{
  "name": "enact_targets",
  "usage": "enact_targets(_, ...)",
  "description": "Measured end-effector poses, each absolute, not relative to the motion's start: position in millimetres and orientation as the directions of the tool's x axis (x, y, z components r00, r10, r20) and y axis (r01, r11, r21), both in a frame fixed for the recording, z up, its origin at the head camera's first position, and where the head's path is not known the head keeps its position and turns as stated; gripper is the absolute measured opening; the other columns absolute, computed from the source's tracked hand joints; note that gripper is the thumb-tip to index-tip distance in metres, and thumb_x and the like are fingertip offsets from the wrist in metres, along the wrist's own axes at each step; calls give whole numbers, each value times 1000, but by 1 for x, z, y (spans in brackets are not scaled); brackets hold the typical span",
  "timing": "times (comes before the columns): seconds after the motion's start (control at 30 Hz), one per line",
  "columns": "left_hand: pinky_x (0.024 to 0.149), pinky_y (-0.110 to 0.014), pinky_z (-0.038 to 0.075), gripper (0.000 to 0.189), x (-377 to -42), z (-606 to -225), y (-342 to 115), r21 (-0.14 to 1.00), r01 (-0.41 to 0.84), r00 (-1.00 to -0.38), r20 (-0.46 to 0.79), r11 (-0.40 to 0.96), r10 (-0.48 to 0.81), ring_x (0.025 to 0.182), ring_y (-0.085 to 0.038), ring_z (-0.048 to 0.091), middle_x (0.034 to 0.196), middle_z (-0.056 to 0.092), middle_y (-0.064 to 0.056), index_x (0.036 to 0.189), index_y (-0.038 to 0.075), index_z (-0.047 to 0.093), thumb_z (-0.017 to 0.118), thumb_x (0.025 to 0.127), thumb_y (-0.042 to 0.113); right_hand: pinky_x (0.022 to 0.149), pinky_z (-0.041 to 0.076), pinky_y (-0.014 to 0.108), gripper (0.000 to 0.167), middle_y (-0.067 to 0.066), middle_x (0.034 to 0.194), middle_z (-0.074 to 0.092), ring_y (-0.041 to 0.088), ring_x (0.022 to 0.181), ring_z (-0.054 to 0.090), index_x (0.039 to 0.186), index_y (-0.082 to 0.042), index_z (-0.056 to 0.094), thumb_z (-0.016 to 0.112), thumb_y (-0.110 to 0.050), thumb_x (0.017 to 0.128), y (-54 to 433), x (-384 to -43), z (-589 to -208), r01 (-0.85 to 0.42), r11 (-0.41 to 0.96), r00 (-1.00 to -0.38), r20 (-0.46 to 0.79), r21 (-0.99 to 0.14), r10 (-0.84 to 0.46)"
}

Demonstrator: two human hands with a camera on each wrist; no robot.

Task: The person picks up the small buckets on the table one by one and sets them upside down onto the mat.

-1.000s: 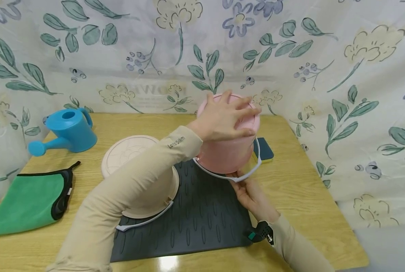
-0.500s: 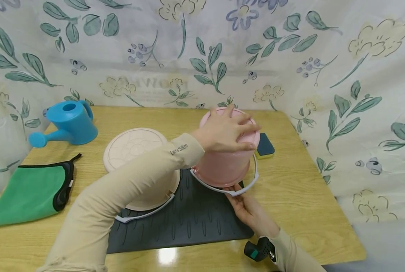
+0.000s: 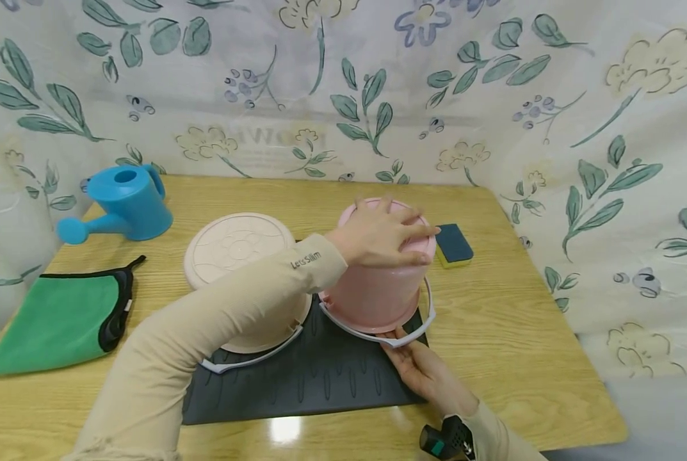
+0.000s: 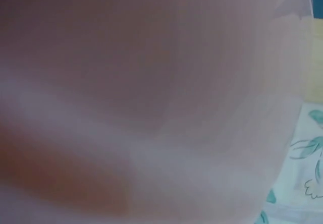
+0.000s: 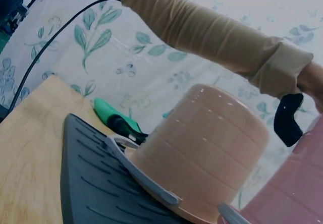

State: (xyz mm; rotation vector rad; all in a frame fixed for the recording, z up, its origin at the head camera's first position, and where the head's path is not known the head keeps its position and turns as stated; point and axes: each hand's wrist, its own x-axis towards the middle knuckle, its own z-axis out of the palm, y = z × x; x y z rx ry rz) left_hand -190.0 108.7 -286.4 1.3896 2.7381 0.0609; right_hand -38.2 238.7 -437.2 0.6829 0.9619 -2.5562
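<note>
A pink bucket point(image 3: 383, 294) is upside down over the right part of the dark ridged mat point(image 3: 297, 384); its pale handle point(image 3: 397, 341) hangs round the rim. My left hand point(image 3: 380, 237) spreads its fingers over the bucket's upturned base. Under the near rim, my right hand point(image 3: 418, 368) reaches with fingers extended, palm up, the fingertips partly hidden. A beige bucket point(image 3: 236, 250) stands upside down on the mat's left side, partly covered by my left sleeve; the right wrist view shows the beige bucket point(image 5: 202, 148) whole. The left wrist view is mostly blurred pink.
A blue watering can point(image 3: 132, 202) stands at the back left of the wooden table point(image 3: 510, 358). Before it lies a green cloth pouch point(image 3: 69, 320) with black trim. A blue and yellow sponge point(image 3: 454, 245) lies right of the pink bucket. A floral curtain point(image 3: 262, 83) hangs behind.
The pink bucket has come down toward the mat and nearer to me, with both hands moving along. The hands keep the same places on it. The head view has shifted slightly.
</note>
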Motion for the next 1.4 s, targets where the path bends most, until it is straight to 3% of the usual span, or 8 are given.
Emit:
enact_targets(0.2, 104, -72, 24, 59, -189, -291, 105, 80, 789, -605, -62, 609, 794, 147, -37, 22, 161, 24, 8, 148, 50, 30, 30, 93, 72, 96, 49, 22, 23, 3, 98, 66, 9, 92, 67, 114, -9, 54, 33, -7, 104, 236, -37, -441, 473, -662, -826, -554, -581, -104)
enact_targets(0.43, 103, -75, 21, 65, -185, -295, 102, 98, 782, -613, -60, 616, 788, 148, -37, 20, 161, 25, 7, 146, 48, 34, 33, 89, 77, 94, 51, 24, 27, 7, 100, 63, 11, 90, 68, 110, -9, 59, 33, -5, 104, 231, -34, -439, 479, -646, -809, -585, -594, -62)
enact_targets(0.57, 102, -77, 18, 64, -183, -296, 100, 88, 773, -626, -51, 628, 778, 148, -39, 17, 161, 25, 8, 146, 49, 35, 34, 88, 78, 101, 47, 24, 43, 17, 127, 50, 10, 90, 66, 147, -1, 32, 29, -1, 104, 230, -34, -434, 507, -639, -803, -587, -578, -106)
enact_targets(0.73, 102, -79, 16, 63, -178, -297, 101, 70, 775, -626, -43, 628, 778, 148, -39, 17, 160, 26, 8, 145, 50, 35, 34, 88, 77, 114, 33, 28, 53, 24, 150, 22, 10, 91, 65, 153, 2, 5, 24, -1, 104, 230, -32, -428, 541, -633, -792, -589, -555, -161)
enact_targets(0.97, 102, -77, 20, 64, -172, -295, 101, 37, 776, -626, -73, 629, 776, 149, -38, 17, 161, 25, 9, 146, 50, 33, 35, 88, 78, 115, 33, 29, 56, 16, 120, 54, 17, 101, 65, 154, 0, -2, 27, -6, 105, 235, -21, -422, 571, -697, -782, -546, -435, -300)
enact_targets(1.2, 101, -77, 20, 65, -165, -297, 101, 27, 805, -584, -135, 592, 800, 149, -37, 15, 163, 17, 7, 148, 51, 28, 36, 88, 77, 110, 40, 29, 24, 12, 115, 62, 20, 110, 64, 124, -2, 45, 33, -13, 106, 240, -3, -418, 569, -735, -780, -526, -369, -340)
enact_targets(1.27, 102, -78, 18, 65, -164, -297, 100, 38, 798, -592, -142, 602, 793, 150, -38, 12, 164, 15, 7, 148, 50, 28, 38, 89, 76, 111, 39, 29, 29, 11, 116, 62, 19, 110, 64, 133, -4, 40, 34, -15, 106, 239, -2, -418, 563, -732, -784, -527, -383, -328)
enact_targets(1.4, 102, -79, 15, 65, -163, -296, 99, 54, 788, -601, -144, 613, 786, 150, -41, 8, 164, 14, 7, 149, 50, 26, 38, 90, 74, 114, 33, 28, 54, 8, 116, 61, 16, 109, 64, 154, -8, 4, 29, -16, 107, 237, 0, -419, 553, -714, -795, -529, -429, -298)
